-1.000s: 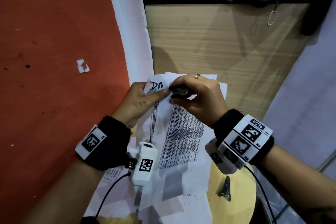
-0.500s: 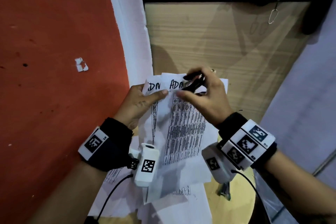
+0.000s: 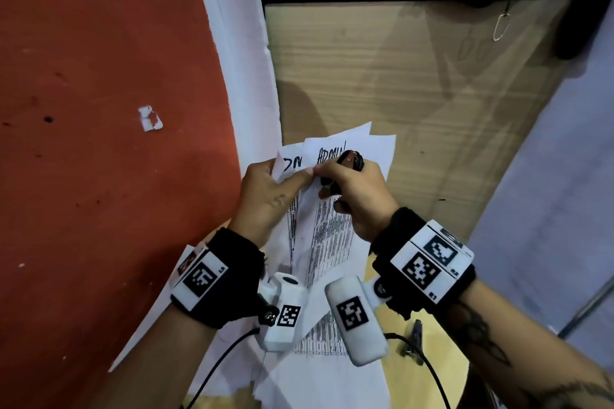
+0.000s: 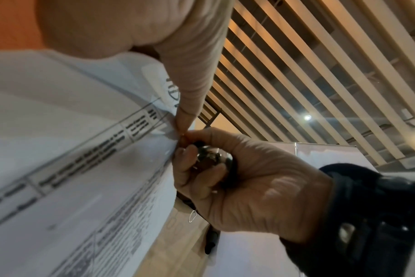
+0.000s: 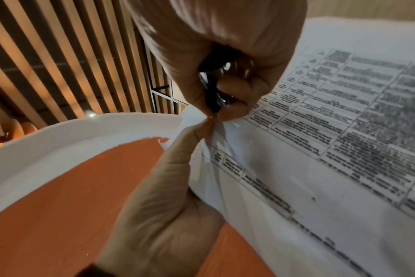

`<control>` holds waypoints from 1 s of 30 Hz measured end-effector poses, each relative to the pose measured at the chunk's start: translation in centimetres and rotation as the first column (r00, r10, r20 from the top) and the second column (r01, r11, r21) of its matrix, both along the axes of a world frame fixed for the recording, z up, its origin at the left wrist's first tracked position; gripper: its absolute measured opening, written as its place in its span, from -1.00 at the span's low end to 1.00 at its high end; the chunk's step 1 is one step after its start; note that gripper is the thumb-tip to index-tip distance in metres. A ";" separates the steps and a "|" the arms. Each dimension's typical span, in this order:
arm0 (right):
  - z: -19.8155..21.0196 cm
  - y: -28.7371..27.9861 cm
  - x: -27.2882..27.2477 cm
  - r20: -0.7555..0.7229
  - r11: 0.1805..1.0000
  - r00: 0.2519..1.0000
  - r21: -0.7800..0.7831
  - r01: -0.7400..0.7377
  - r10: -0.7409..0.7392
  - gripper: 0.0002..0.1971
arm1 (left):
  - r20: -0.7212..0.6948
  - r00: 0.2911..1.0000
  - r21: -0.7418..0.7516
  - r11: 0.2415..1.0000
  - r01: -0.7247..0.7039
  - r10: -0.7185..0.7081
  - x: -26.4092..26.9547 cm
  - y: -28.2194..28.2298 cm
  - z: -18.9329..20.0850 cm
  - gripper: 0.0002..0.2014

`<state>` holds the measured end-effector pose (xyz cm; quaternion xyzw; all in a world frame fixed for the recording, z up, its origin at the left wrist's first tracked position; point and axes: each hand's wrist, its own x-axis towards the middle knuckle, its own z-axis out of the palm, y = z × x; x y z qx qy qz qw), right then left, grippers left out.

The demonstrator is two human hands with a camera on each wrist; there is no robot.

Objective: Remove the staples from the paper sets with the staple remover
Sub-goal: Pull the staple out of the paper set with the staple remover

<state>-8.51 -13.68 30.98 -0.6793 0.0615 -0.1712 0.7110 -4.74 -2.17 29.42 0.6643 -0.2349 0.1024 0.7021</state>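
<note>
The left hand (image 3: 265,199) pinched the top corner of the raised white printed paper set (image 3: 329,229) while the right hand (image 3: 357,196), curled around the black metal staple remover (image 3: 349,161), picked there, suggesting a staple partly freed and further sheets perhaps waiting beneath.

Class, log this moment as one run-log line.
left hand: pinches paper set corner | right hand: grips staple remover, fingertips at same corner | staple: not visible
</note>
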 end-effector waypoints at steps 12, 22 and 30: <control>0.0 0.1 -0.3 0.076 0.992 0.997 -0.123 0.008 0.001 -0.82 | -0.095 0.995 -0.049 0.999 -0.023 0.018 0.2 -0.3 0.3 -0.83; -1.5 0.9 -0.1 0.491 0.568 0.862 -0.675 0.470 -0.130 -0.76 | -0.146 0.982 -0.115 0.984 -0.139 0.122 0.7 -1.5 -0.5 -0.75; -2.2 0.2 0.5 0.559 0.425 0.826 -0.733 0.531 -0.067 -0.74 | -0.168 0.986 -0.193 0.980 -0.043 0.010 0.5 -1.6 -1.0 -0.66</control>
